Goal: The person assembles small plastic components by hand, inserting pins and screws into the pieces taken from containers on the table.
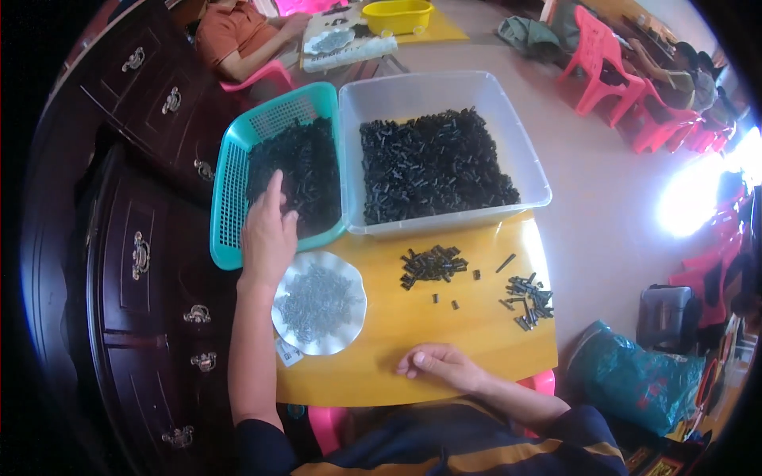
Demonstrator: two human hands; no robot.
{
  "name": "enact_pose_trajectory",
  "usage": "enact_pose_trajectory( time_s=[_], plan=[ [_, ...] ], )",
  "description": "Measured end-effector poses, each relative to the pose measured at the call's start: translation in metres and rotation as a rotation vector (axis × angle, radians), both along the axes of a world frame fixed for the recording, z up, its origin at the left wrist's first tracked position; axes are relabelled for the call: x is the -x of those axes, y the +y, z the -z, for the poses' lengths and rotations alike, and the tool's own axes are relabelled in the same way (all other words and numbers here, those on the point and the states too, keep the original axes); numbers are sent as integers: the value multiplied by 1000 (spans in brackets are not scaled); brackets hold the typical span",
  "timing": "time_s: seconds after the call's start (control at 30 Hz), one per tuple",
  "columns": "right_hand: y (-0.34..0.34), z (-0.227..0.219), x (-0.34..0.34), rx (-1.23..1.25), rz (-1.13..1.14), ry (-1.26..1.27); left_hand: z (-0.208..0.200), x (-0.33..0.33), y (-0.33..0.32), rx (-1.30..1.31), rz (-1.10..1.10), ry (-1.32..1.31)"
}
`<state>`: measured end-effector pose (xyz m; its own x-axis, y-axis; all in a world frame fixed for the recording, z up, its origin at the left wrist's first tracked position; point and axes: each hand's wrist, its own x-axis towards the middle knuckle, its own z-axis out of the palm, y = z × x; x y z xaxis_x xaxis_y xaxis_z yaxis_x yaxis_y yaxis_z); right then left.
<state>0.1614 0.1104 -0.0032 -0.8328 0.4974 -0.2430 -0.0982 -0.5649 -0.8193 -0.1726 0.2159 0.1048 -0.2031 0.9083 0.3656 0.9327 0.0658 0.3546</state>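
My left hand (268, 238) reaches over the near side of a green mesh basket (230, 182) with its index finger stretched out and nothing visible in it. Small black plastic pieces (305, 155) fill much of that basket. At the table's front edge rests my right hand (441, 368), its fingers curled in beside the thumb; what they hold, if anything, is hidden. Below my left wrist lies a white scalloped plate (357, 317) of small clear or silvery pieces (316, 301). A pile of short black pieces (432, 265) sits mid-table, and a looser pile (530, 301) lies at the right.
A clear plastic bin (444, 224) of black pieces stands right of the basket on the yellow table (381, 317). Dark wooden drawers (135, 254) line the left. A seated person (242, 40) works beyond. Pink chairs (591, 63) and a teal bag (635, 377) stand to the right.
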Motion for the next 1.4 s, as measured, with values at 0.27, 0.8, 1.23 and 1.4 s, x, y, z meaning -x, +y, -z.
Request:
enact_pose_trajectory(
  time_s=[0.27,0.8,1.23,1.4],
  plan=[
    [7,-12,-7,137,75,-8,5,-23,-69,-14,141,-106],
    [9,-18,-11,89,75,-47,61,-65,-153,123,159,-58],
    [4,-3,-8,100,54,14,62,-66,-159,118,174,6],
    [5,-4,-8,64,53,20,63,-66,-161,133,163,35]
  ],
)
